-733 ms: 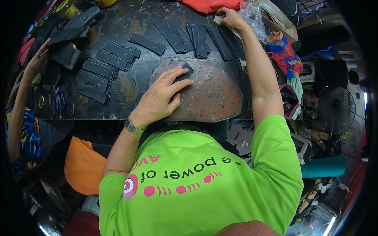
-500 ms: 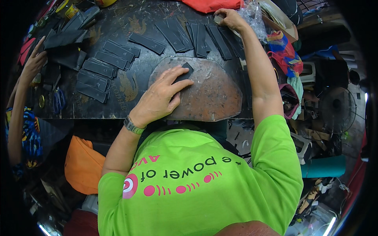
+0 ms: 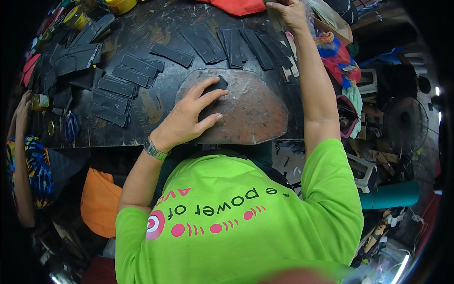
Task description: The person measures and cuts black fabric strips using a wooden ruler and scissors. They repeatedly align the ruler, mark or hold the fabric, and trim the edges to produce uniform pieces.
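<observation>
My left hand, wearing a metal watch, rests on a worn, rounded brown slab at the table's near edge. Its fingers are spread, with the fingertips on or beside a small black piece that the hand partly covers. My right arm reaches to the far right of the table. There my right hand pinches a flat grey-brown strip; its far end is cut off by the picture's edge. Beyond the slab, black strips lie fanned in several overlapping groups.
More black strips are stacked left of the slab. At the far left, a co-worker's hand is at a small jar near blue-handled scissors. Red cloth lies at the back. A fan stands right.
My right hand has moved farther away and raised the grey-brown strip. My left thumb has spread from the fingers. The co-worker's hand has gone from a black sheet to the jar.
</observation>
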Motion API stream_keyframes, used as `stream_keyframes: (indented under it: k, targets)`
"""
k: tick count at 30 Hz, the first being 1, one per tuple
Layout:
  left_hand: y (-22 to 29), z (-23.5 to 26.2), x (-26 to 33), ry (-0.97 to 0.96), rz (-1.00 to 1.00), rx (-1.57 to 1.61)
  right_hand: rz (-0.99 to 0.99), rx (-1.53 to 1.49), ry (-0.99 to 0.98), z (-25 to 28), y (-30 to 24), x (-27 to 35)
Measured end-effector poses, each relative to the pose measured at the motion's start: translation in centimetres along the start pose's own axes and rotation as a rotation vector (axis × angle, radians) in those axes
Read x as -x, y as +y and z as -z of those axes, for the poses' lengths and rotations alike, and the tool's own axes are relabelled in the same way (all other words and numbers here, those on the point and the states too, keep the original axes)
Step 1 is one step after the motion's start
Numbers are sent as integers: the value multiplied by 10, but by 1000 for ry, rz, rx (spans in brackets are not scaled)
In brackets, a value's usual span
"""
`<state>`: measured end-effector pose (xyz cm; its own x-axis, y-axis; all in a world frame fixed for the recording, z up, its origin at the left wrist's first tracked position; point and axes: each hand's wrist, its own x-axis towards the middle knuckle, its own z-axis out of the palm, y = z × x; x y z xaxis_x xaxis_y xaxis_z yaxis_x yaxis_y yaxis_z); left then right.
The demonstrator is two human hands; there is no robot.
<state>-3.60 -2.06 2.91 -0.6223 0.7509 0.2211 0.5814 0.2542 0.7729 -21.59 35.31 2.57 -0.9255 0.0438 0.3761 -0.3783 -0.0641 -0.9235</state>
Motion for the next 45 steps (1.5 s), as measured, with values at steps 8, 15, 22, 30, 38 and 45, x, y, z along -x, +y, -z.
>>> stream_keyframes:
  k: [8,15,22,30,38,45]
  targets:
    - [-12,10,-38,16,225,1142,464,617,-147,-118,-94,75]
    - [-21,16,-63,-36,260,1458,905,716,-514,-198,-104,132]
    - [-46,24,-94,12,285,1506,694,882,-518,-158,-118,136]
    - [-67,6,-101,121,258,1381,-614,1378,-236,-30,-111,147]
    - [-73,0,-98,121,281,1478,-461,1429,64,34,-55,154]
    - [-83,6,-99,196,207,1534,-676,1592,159,63,-24,120]
